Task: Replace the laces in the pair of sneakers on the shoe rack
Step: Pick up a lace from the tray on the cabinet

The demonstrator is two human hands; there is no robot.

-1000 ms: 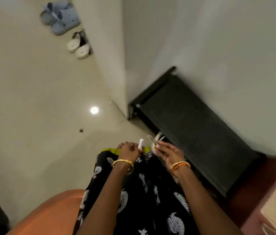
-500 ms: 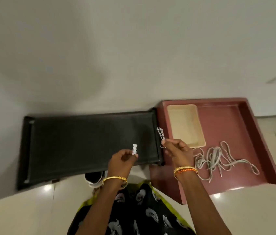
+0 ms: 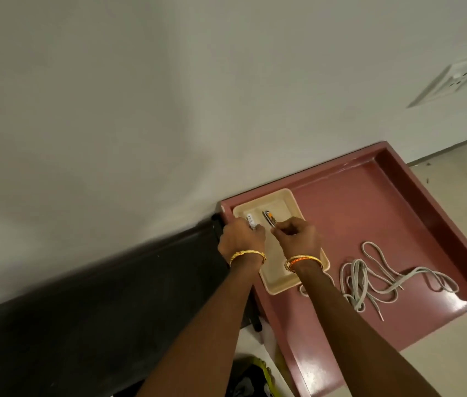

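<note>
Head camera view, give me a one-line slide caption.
Both hands lower a small white tag and a metal clip into the cream tray, grey laces lying beside it.

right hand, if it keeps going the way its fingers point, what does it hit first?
The right hand pinches a small metal clip and points up-left over the beige tray. Going straight on, it would probably first meet the tray's floor or far rim, then the wall. Its height over the tray is unclear.
</note>
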